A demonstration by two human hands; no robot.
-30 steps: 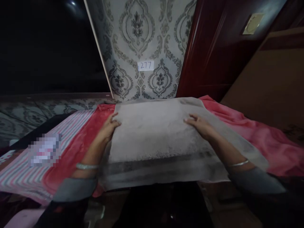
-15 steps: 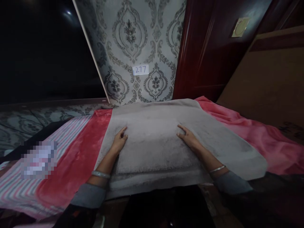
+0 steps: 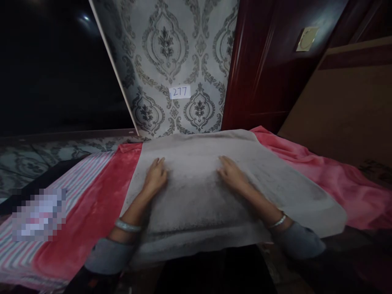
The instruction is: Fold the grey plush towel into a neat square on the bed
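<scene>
A folded grey plush cloth (image 3: 196,204) lies on a larger grey sheet (image 3: 294,196) in front of me. My left hand (image 3: 156,176) rests at the cloth's far left part, its fingers stretched forward and nothing seen in them. Across from it, my right hand (image 3: 231,173) is at the far right part, fingers extended towards the middle. Both hands are palm down, slightly blurred, and look to be touching the cloth; exact contact under the palms is hidden. Each wrist wears a silvery bracelet.
Red plush fabric (image 3: 88,216) and a striped cloth (image 3: 27,253) lie to the left, pink fabric (image 3: 330,179) to the right. Behind stand a dark screen (image 3: 61,69), a patterned wall with a label (image 3: 179,92) reading 277, and a brown cardboard sheet (image 3: 346,98).
Both hands have shifted inward over the folded cloth, the right one more clearly to the left. The cloth's near edge looks slightly lower and more blurred. The view has tilted a little.
</scene>
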